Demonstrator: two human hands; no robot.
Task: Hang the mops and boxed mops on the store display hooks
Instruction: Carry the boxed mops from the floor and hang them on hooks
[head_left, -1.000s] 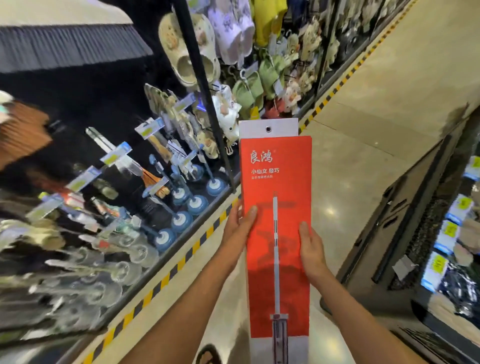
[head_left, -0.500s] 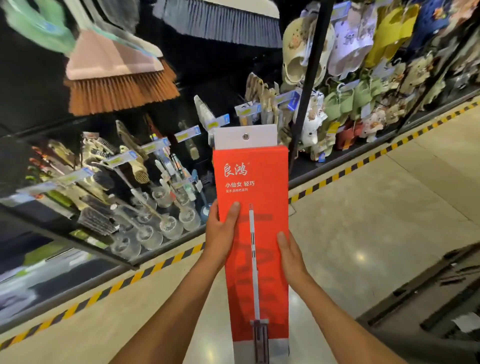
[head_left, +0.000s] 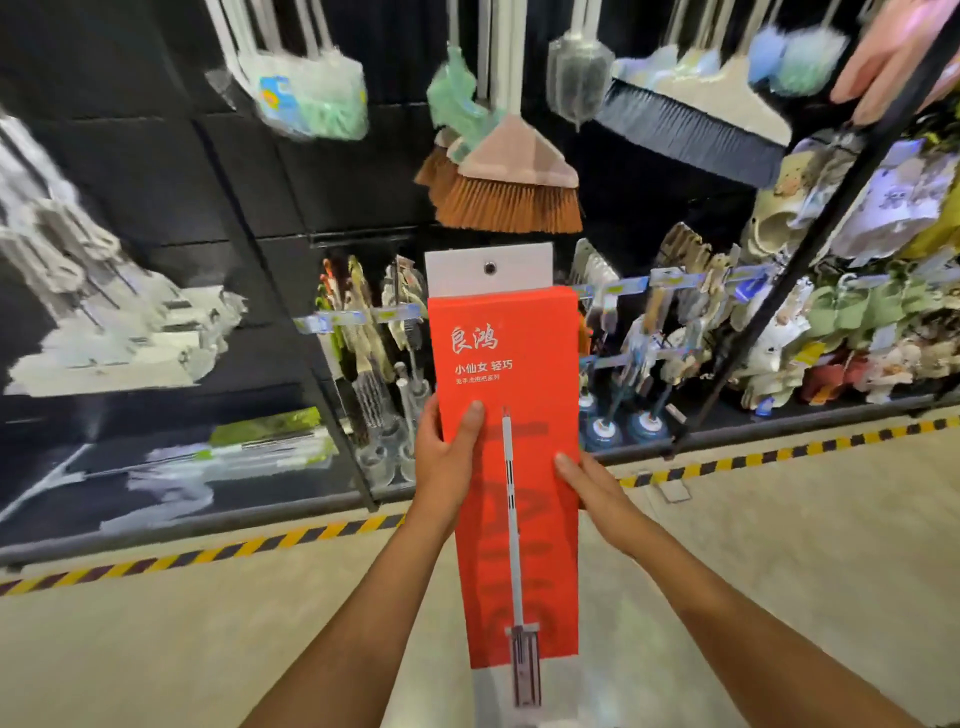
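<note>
Head view, box: tall red boxed mop (head_left: 506, 395) held upright at centre, in front of the dark display wall (head_left: 156, 208); white hang tab (head_left: 488, 269) with its round hole on top, not on any hook.
Head view, left hand: left hand (head_left: 445, 457) wrapped around the box's left edge, thumb flat on the red front, fingers hidden behind.
Head view, right hand: right hand (head_left: 589, 480) laid along the right edge lower down, fingers together and stretched out against the side; whether they curl behind cannot be told.
Head view, above the box: brown-bristled broom (head_left: 511, 192) with a pink head hanging just over the tab; dark-bristled broom (head_left: 691, 130) to its right; pale fluffy mop heads (head_left: 311, 98) hanging upper left.
Head view, behind the box: small brushes (head_left: 374, 338) on pegs with price tags to the left, more to the right; clogs and slippers (head_left: 857, 312) further right.
Head view, floor: beige floor (head_left: 156, 649) with a yellow-and-black stripe (head_left: 208, 553) along the foot of the display.
Change from half a second ago: view swung left and up, so the brown broom now sits straight above the box instead of upper left; slippers pushed to the right edge; blurred white stock now fills the left.
Change in grip: same hold on both edges, box equally upright, tab equally free.
</note>
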